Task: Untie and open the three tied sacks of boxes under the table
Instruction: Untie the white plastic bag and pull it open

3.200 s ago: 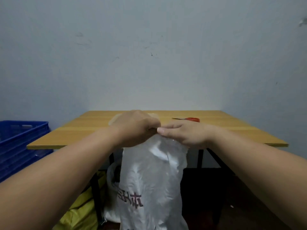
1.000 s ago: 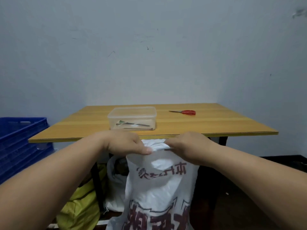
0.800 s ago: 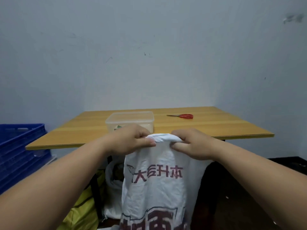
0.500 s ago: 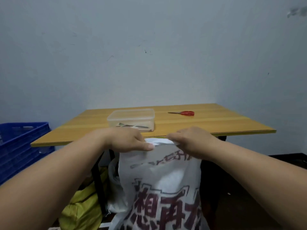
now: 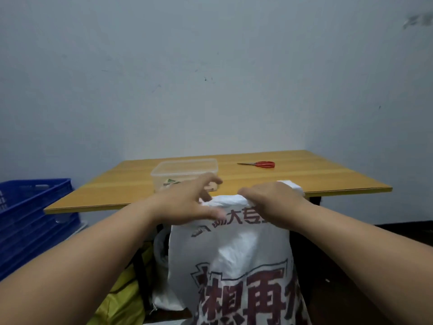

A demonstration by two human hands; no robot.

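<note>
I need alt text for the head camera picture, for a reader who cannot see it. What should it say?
Two bare hands work at the top edge of a white printed sack in front of a wooden table: the right hand grips the edge, the left hand has its fingers spread. A clear container and red scissors lie on the table; a blue crate stands left.

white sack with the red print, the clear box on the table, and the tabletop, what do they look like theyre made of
White sack: probably woven plastic, slightly glossy; it holds stiff creases, though no weave is resolvable. Clear box: translucent plastic, semi-matte; its contents show through the wall. Tabletop: wood-look board, likely laminate, smooth satin; it has even grain stripes and a thin dark edge.
</note>
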